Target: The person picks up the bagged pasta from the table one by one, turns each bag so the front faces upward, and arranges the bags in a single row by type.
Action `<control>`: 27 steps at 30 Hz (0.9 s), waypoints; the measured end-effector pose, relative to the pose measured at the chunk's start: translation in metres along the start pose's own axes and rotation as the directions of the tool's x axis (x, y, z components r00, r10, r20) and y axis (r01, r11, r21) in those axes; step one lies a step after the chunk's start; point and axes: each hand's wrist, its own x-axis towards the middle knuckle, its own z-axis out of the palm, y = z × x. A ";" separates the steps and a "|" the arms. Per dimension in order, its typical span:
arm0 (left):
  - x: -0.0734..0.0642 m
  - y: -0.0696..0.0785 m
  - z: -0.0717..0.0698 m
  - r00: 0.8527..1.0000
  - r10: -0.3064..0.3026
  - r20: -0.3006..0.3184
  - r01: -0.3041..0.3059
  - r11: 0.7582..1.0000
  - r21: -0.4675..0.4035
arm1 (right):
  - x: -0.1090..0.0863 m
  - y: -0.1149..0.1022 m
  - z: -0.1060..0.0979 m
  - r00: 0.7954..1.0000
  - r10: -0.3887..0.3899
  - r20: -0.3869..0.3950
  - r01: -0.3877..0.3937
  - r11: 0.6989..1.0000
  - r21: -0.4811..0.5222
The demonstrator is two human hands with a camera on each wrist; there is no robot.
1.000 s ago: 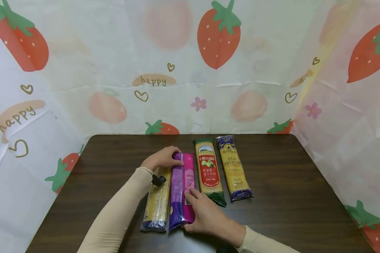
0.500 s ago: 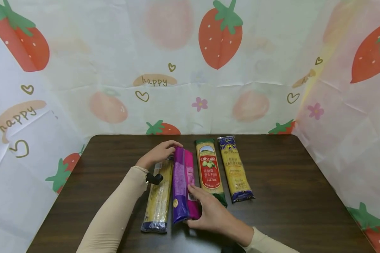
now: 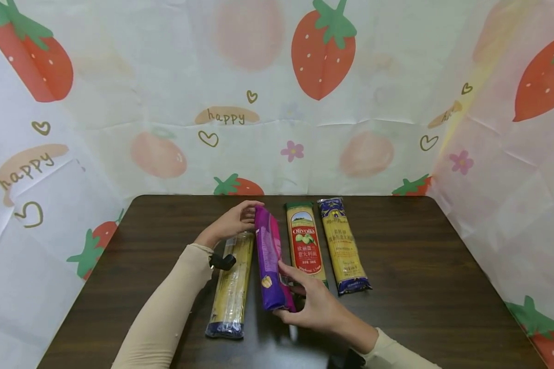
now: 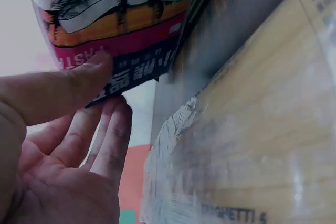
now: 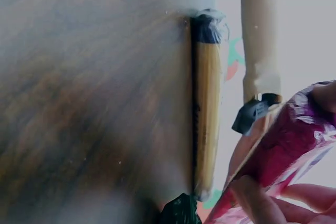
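- Head view: my left hand [image 3: 231, 223] pinches the far end of the purple pack [image 3: 269, 256], and my right hand [image 3: 323, 307] grips its near end.
- The purple pack is held up above the dark table [image 3: 420, 271], tilted, with a side face showing, between the clear pack [image 3: 233, 287] and the green pack [image 3: 306, 246].
- The clear pack lies below my left wrist, its blue end towards me; a black device [image 3: 222, 262] sits on that wrist.
- The green pack, with its red label, lies just right of the purple one; my right hand covers part of its near end.
- Beside it, the gold pack [image 3: 343, 246] lies slightly aslant with blue ends.
- A strawberry-print cloth [image 3: 166, 77] stands behind the table.
- Left wrist view: my thumb presses the purple pack's printed face near its end, with my fingers behind; the clear pack fills the right side, close by.
- Right wrist view: my fingers curl round the purple pack's glossy wrapper. Beyond lies the clear pack, and a dark green wrapper end [image 5: 181, 211] shows at the bottom. My left sleeve [image 5: 260, 35] hangs at the top.
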 end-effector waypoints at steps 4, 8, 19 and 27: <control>0.000 -0.002 0.001 0.999 -0.032 -0.027 0.033 0.999 0.008 | -0.001 0.001 -0.002 0.999 -0.034 -0.016 0.035 0.999 0.041; -0.001 -0.003 0.000 0.999 -0.024 -0.029 0.025 0.999 0.040 | -0.001 0.000 -0.003 0.999 -0.042 -0.017 0.043 0.997 0.062; 0.000 -0.003 -0.001 0.999 0.030 0.040 -0.026 0.996 -0.090 | -0.001 -0.005 -0.001 0.998 0.002 -0.066 0.007 0.991 0.133; -0.003 0.001 0.002 0.997 -0.073 -0.015 0.071 0.992 -0.108 | 0.002 -0.007 -0.003 0.995 0.044 -0.084 -0.022 0.969 0.246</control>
